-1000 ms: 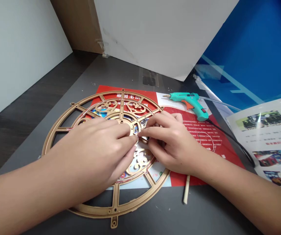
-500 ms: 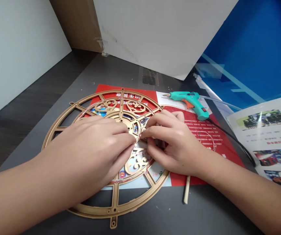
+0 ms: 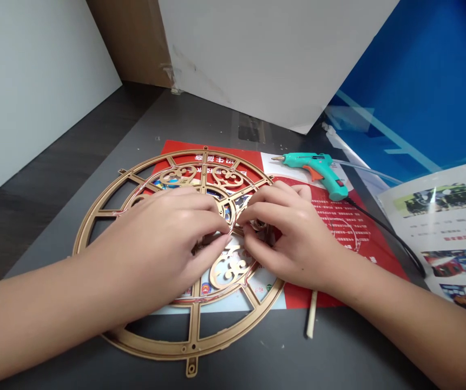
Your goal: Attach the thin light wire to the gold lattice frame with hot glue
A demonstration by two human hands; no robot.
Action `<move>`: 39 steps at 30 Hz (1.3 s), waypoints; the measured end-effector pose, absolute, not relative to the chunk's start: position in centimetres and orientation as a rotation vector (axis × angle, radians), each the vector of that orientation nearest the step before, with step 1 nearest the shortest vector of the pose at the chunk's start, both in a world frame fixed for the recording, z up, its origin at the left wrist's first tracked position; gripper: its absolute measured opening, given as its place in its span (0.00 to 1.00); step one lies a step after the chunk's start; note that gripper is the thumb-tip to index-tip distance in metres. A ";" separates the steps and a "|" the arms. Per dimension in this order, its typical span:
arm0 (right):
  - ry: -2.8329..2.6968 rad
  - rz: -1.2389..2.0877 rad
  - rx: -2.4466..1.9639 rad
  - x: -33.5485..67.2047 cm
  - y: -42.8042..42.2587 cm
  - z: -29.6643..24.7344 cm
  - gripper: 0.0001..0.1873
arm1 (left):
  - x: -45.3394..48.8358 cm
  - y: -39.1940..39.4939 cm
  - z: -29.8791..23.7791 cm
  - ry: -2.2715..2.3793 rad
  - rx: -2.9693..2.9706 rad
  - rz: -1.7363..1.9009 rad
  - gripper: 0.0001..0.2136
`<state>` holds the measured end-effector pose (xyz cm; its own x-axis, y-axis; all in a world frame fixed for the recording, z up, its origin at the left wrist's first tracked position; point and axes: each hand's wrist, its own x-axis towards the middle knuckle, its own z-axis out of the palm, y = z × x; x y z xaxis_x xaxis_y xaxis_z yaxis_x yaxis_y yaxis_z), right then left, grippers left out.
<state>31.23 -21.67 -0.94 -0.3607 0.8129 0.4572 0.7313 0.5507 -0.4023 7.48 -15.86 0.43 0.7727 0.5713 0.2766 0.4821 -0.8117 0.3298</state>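
A round gold-coloured openwork frame [image 3: 194, 322] with spokes and scroll ornaments lies on the table. Thin, clear-and-reddish wire [image 3: 212, 296] runs along its inner ring. My left hand [image 3: 171, 233] reaches over the hub, thumb and index finger pinched at the wire by the small central ring. Facing it, my right hand [image 3: 287, 233] has its fingertips closed together just right of that ring, over a scroll ornament [image 3: 229, 268]. Its palm side hides what those fingers grip. The two sets of fingertips are a small distance apart.
A turquoise glue gun [image 3: 317, 168] lies behind my right hand, its black cord [image 3: 382, 230] trailing right. Beneath the frame is a red-and-white printed sheet [image 3: 362, 260]. A pale stick [image 3: 311, 319] lies near my right wrist. White panels [image 3: 257, 59] stand behind; a printed page [image 3: 452, 233] is at right.
My left fingertips have shifted slightly right, and the thumb sits more apart from the other fingers. My right hand stays almost in place. The whole view has drifted a little.
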 end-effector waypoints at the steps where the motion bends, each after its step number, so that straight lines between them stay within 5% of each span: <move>1: -2.157 0.180 -1.247 31.2 -21.7 -0.9 0.09 | 7.5 -15.9 0.4 0.798 2.735 0.565 0.19; 11: -2.161 0.196 -1.266 31.1 -21.7 -1.0 0.12 | 8.5 -15.6 0.7 1.007 2.513 0.518 0.11; 39: -2.197 0.168 -1.206 31.4 -21.6 -0.8 0.15 | 8.1 -15.6 0.6 0.898 2.607 0.569 0.13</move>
